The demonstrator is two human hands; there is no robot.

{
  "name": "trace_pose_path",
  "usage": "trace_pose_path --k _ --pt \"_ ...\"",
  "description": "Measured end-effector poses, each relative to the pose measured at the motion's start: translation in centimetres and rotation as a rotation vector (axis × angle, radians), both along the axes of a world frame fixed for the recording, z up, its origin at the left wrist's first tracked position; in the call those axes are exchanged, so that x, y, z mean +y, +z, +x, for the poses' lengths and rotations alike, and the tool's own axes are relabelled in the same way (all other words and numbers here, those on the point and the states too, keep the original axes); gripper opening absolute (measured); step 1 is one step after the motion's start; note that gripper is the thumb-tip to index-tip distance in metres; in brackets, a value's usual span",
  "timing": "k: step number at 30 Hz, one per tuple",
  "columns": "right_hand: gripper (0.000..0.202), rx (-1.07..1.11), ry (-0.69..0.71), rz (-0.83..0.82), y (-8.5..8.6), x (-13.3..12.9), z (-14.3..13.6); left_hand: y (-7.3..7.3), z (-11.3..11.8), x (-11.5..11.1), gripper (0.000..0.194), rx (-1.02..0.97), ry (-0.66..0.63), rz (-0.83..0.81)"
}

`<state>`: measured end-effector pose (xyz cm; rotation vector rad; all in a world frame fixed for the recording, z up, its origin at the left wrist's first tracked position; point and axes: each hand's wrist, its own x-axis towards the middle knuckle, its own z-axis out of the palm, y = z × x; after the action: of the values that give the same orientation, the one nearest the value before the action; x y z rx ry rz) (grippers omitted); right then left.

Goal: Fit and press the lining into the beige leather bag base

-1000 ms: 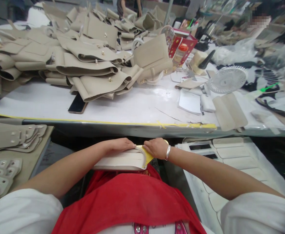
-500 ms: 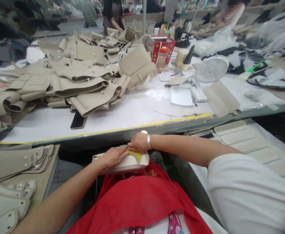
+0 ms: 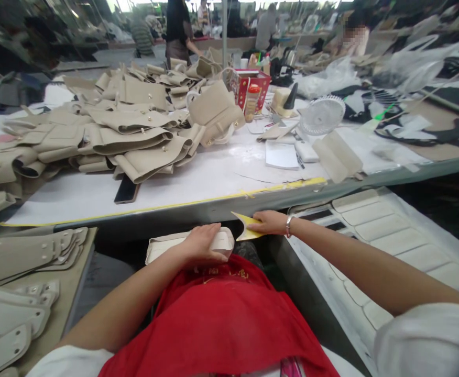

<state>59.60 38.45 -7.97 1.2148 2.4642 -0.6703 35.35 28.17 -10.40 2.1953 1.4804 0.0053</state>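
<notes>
Below the surface's near edge, over our lap, our left hand [image 3: 201,245] presses flat on a cream leather piece [image 3: 186,245], while our right hand [image 3: 269,222] pinches a yellow strip [image 3: 243,229] just beside its right end. Beige bag parts [image 3: 135,133] pile toward the surface's [image 3: 221,178] far left corner.

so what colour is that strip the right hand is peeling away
Yellow; the strip in the right hand shows best in the head view.
</notes>
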Motion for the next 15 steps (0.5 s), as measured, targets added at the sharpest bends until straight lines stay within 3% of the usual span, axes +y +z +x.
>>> trace_pose_path --k 3,7,10,15 --pt "0.044 0.141 -0.163 -0.370 -1.1 -2.8 2.0 -0.6 1.3 0.9 0.103 0.028 0.007 -0.006" --pt "0.039 0.319 -0.270 -0.750 -2.3 -5.2 1.8 -1.0 2.1 1.1 0.098 0.075 0.007 0.041" --pt "0.037 0.367 -0.242 -0.852 -2.9 -5.4 0.4 -1.5 2.4 0.7 0.091 0.097 0.008 0.126" --pt "0.034 0.412 -0.220 -0.855 -3.6 -4.6 -1.2 -2.4 2.1 0.1 0.085 0.047 -0.016 0.249"
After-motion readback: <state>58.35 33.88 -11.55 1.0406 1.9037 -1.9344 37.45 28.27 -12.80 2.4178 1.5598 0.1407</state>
